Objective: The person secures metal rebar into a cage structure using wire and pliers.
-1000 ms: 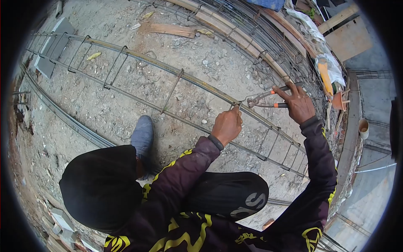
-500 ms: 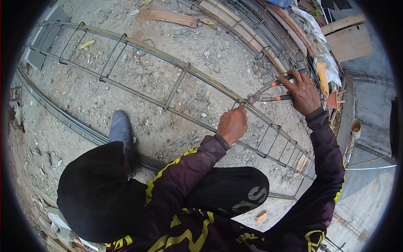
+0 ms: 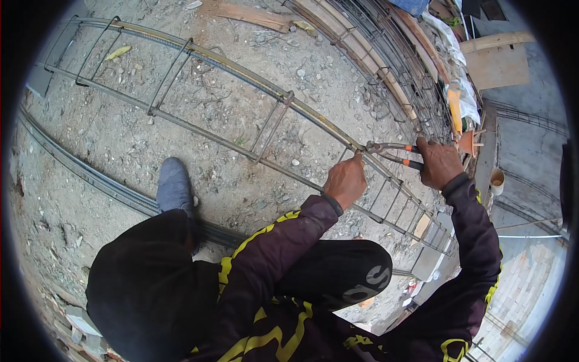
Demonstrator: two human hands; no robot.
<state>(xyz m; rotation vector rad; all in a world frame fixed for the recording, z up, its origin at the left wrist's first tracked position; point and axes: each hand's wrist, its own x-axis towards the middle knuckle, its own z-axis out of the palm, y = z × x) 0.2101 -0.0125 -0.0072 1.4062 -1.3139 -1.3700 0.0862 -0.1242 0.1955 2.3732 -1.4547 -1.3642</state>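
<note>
Steel frame (image 3: 283,95) | right hand (image 3: 440,164) closed round pliers (image 3: 395,145) | left hand (image 3: 346,181) beside their tip, grip unclear | risk: slipping pliers could nip it

The left hand (image 3: 345,182) is curled with its back facing up, its index finger (image 3: 357,159) stretched ahead of the other fingers. The left forearm (image 3: 280,238) trails behind those fingers. To their right and slightly higher, the right hand (image 3: 440,164) is clenched, its forearm (image 3: 473,226) rising from a bent elbow. Below the left fingers, the right knee (image 3: 362,262) is bent.
</note>
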